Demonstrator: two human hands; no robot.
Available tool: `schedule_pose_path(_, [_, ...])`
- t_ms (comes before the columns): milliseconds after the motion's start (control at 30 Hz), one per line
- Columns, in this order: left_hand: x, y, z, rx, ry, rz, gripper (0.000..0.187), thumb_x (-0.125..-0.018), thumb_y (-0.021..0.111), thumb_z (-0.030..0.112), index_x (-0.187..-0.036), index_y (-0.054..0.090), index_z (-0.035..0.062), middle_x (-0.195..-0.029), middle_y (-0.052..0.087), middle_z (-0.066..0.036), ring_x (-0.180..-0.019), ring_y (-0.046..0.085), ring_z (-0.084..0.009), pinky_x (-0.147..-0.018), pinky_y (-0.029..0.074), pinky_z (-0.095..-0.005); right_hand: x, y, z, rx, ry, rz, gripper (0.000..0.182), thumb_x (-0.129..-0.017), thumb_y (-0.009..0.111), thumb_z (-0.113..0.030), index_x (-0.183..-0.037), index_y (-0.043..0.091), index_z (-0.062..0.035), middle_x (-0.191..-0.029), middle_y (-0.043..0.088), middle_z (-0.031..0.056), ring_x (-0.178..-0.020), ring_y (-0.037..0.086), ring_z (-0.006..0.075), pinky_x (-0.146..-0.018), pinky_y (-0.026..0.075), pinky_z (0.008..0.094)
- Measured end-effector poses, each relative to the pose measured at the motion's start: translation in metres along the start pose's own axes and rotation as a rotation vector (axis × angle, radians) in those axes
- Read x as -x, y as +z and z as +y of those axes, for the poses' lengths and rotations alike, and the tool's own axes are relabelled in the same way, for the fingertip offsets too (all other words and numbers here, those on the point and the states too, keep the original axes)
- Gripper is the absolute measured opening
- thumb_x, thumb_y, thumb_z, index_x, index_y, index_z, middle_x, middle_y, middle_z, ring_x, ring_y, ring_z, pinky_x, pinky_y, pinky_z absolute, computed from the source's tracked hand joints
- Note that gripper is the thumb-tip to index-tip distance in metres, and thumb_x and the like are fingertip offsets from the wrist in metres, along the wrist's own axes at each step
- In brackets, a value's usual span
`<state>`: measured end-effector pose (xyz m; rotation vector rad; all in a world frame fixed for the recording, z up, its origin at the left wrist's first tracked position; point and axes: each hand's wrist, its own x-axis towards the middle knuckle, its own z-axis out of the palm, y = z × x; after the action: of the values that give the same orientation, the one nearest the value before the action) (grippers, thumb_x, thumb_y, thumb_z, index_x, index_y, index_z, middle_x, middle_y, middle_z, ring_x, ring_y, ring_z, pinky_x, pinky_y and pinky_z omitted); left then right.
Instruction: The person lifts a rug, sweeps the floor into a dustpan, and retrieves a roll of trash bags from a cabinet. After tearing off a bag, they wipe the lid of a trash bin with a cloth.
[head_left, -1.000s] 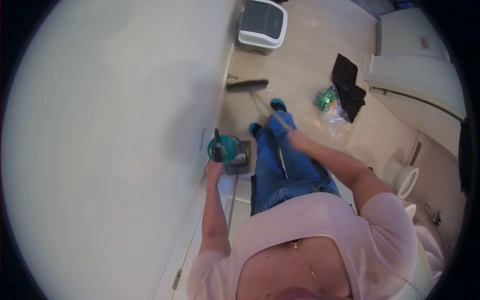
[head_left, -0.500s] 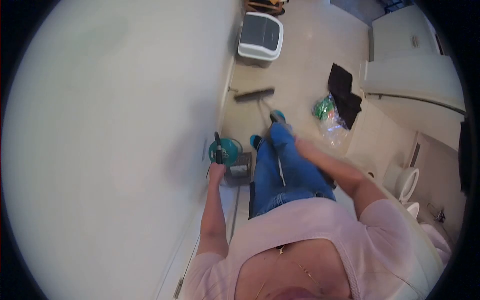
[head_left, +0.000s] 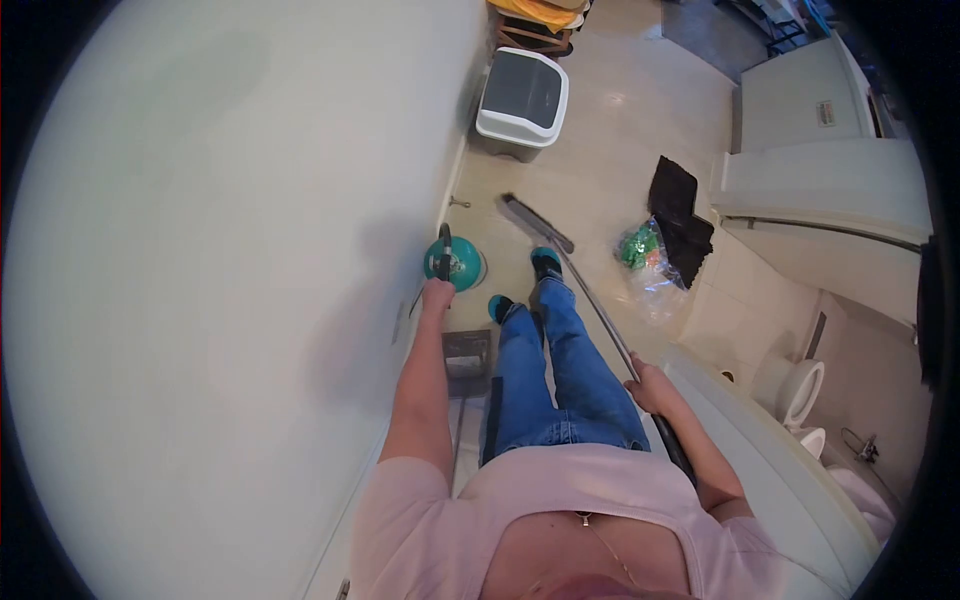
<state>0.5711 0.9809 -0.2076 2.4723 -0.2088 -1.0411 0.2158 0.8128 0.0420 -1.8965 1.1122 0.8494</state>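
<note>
My right hand (head_left: 652, 387) is wrapped round the handle of a long push broom (head_left: 605, 315), whose black foam grip passes under my forearm. The broom's wide grey head (head_left: 538, 222) rests on or just over the floor, ahead of my feet. Along the wall, my left hand (head_left: 437, 293) is closed on the black curved handle of a teal, round-bodied object (head_left: 463, 264); its exact kind I cannot make out. Behind that object, beside my leg, lies a grey dustpan (head_left: 467, 362) with a long handle.
A white-and-grey lidded bin (head_left: 522, 97) stands farther along the wall, near a doorstop (head_left: 459, 203). To the right lie a black mat (head_left: 680, 220) and a clear plastic bag (head_left: 650, 262) with green contents. A toilet (head_left: 800, 393) is in the room at right.
The teal object has moved forward along the wall with my left hand. The broom head has swung to the right and turned, and its handle now shows in my right hand.
</note>
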Motion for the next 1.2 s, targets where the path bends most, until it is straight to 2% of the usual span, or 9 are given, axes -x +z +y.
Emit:
schedule_pose_path(200, [-0.040,0.041,-0.018,0.139,0.052,0.113,0.025,-0.067,0.045,0.010,-0.074,0.059,-0.0090,-0.074,0.057,-0.029,-0.076,0.057,-0.0411,-0.069,0.045,-0.0440,0.018,0.039,0.007,-0.038,0.139,0.093,0.061,-0.075,0.057,-0.014,-0.127,0.031,0.0033,-0.105,0.050,0.0299,-0.103,0.047,0.0406,-0.088,0.038,0.0380])
schedule_pose_path(300, [-0.066,0.050,-0.014,0.077,0.098,0.078,0.025,-0.067,0.045,0.011,-0.075,0.059,-0.0087,-0.077,0.057,-0.029,-0.079,0.056,-0.0418,-0.072,0.044,-0.0446,0.008,0.057,0.040,-0.059,-0.024,0.232,0.057,-0.075,0.057,-0.013,-0.124,0.035,0.0051,-0.106,0.050,0.0297,-0.098,0.052,0.0380,-0.082,0.042,0.0387])
schedule_pose_path(500, [-0.068,0.038,-0.002,0.007,0.098,0.027,0.026,-0.068,0.050,0.013,-0.078,0.059,-0.0084,-0.078,0.058,-0.028,-0.080,0.057,-0.0395,-0.072,0.044,-0.0425,0.016,0.027,0.006,-0.275,0.349,0.031,0.056,-0.074,0.058,-0.015,-0.122,0.037,0.0063,-0.111,0.048,0.0290,-0.104,0.050,0.0365,-0.086,0.041,0.0350])
schedule_pose_path(667, [-0.042,0.024,0.002,0.094,0.099,-0.008,0.043,-0.068,0.065,0.028,-0.090,0.057,-0.0070,-0.090,0.058,-0.026,-0.087,0.057,-0.0344,-0.075,0.043,-0.0378,0.008,0.039,0.043,-0.177,0.103,0.206,0.057,-0.073,0.058,-0.015,-0.122,0.037,0.0060,-0.108,0.049,0.0295,-0.099,0.051,0.0384,-0.084,0.041,0.0376])
schedule_pose_path(867, [0.038,0.048,-0.043,0.364,0.311,0.306,0.056,-0.073,0.060,0.026,-0.117,0.042,-0.0035,-0.111,0.049,-0.024,-0.106,0.046,-0.0364,-0.089,0.037,-0.0391,-0.062,0.011,0.064,0.264,0.015,0.199,0.059,-0.074,0.056,-0.013,-0.124,0.031,0.0062,-0.097,0.054,0.0295,-0.094,0.052,0.0401,-0.082,0.042,0.0426])
schedule_pose_path(1033, [0.203,0.104,-0.165,0.366,-0.160,0.057,0.034,-0.076,0.054,0.022,-0.100,0.054,-0.0015,-0.100,0.056,-0.019,-0.097,0.052,-0.0328,-0.082,0.039,-0.0377,-0.104,0.053,0.067,0.437,-0.108,0.028,0.046,-0.074,0.056,-0.013,-0.114,0.042,0.0044,-0.087,0.057,0.0279,-0.081,0.056,0.0387,-0.072,0.045,0.0426])
schedule_pose_path(1067, [0.243,0.121,-0.174,0.669,-0.358,0.256,0.027,-0.076,0.056,0.021,-0.093,0.056,0.0004,-0.093,0.059,-0.014,-0.089,0.054,-0.0274,-0.078,0.041,-0.0356,-0.095,0.066,0.071,0.478,-0.164,-0.021,0.044,-0.074,0.057,-0.014,-0.112,0.043,0.0040,-0.083,0.058,0.0268,-0.071,0.059,0.0368,-0.065,0.048,0.0418])
schedule_pose_path(1167, [0.325,0.142,-0.254,1.159,-0.862,-0.068,0.036,-0.076,0.060,0.028,-0.107,0.051,0.0118,-0.095,0.055,-0.007,-0.086,0.051,-0.0200,-0.078,0.038,-0.0353,-0.045,0.043,0.045,0.198,-0.167,-0.350,0.042,-0.075,0.057,-0.015,-0.110,0.045,0.0040,-0.075,0.058,0.0232,-0.052,0.058,0.0292,-0.049,0.047,0.0378])
schedule_pose_path(1200, [0.348,0.137,-0.253,1.241,-0.979,0.039,0.044,-0.076,0.061,0.028,-0.114,0.048,0.0087,-0.107,0.049,-0.011,-0.093,0.048,-0.0211,-0.080,0.037,-0.0393,-0.034,0.034,0.047,0.157,-0.177,-0.343,0.042,-0.075,0.057,-0.015,-0.111,0.045,0.0035,-0.072,0.057,0.0220,-0.048,0.056,0.0271,-0.046,0.046,0.0365])
